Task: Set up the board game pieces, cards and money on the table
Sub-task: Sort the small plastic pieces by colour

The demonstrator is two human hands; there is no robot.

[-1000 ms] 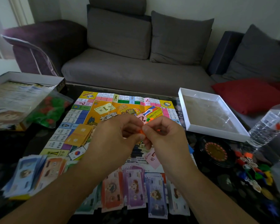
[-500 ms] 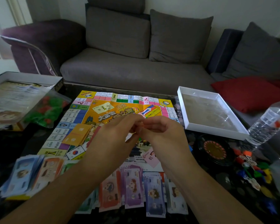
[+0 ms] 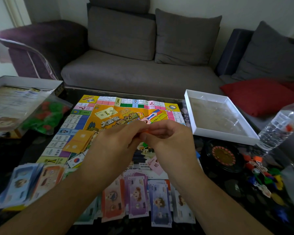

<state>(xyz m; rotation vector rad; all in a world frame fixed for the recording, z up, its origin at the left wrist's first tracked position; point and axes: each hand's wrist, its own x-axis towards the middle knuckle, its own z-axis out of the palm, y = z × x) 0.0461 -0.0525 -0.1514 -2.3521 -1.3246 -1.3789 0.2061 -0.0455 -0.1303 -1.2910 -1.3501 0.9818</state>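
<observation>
Orange piece (image 3: 147,131) between both hands (image 3: 143,141).

Two bare forearms (no sleeves), left hand (image 3: 115,143), right hand (image 3: 170,141)

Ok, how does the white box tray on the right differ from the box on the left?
The white box tray holds only clear plastic film; the left box is stuffed with printed sheets. The tray sits in full view; the left box runs off frame. Both sit on the dark table beside the game board.

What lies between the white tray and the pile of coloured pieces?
In the head view, a black roulette wheel lies between the white tray and the coloured pieces.
</observation>
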